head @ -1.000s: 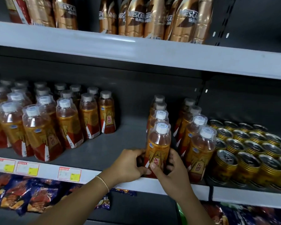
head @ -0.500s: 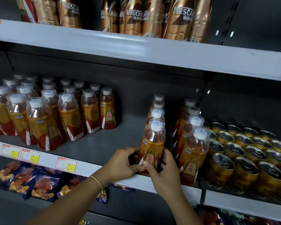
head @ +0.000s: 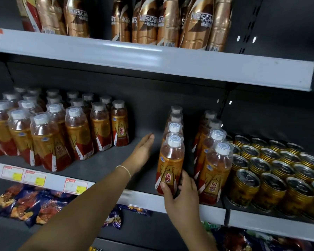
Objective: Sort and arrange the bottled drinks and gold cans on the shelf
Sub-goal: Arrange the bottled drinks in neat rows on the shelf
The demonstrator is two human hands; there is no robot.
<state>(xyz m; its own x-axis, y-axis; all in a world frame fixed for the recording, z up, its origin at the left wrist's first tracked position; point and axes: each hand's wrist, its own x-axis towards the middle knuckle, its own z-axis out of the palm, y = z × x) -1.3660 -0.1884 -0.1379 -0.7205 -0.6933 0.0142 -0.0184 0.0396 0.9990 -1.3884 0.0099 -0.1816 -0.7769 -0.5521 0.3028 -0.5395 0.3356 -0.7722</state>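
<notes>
An orange drink bottle (head: 170, 165) with a white cap stands at the front of a single-file row on the middle shelf (head: 170, 203). My right hand (head: 181, 198) grips its lower part, thumb across the label. My left hand (head: 142, 151) is flat with straight fingers over the bare shelf strip left of that row, holding nothing. A second row of the same bottles (head: 214, 171) stands just to the right. Gold cans (head: 272, 171) fill the right end in several rows. A large group of bottles (head: 49, 131) fills the left end.
Tall gold coffee bottles (head: 152, 22) line the upper shelf, whose edge (head: 152, 60) overhangs the middle one. Price tags (head: 34, 177) run along the front rail. Snack bags (head: 31, 205) lie on the lower shelf. A dark gap separates the left bottle group from the middle row.
My left hand has let go of the front bottle and moved up and back into the gap, fingers straightened. My right hand still holds the bottle. The camera has shifted slightly right.
</notes>
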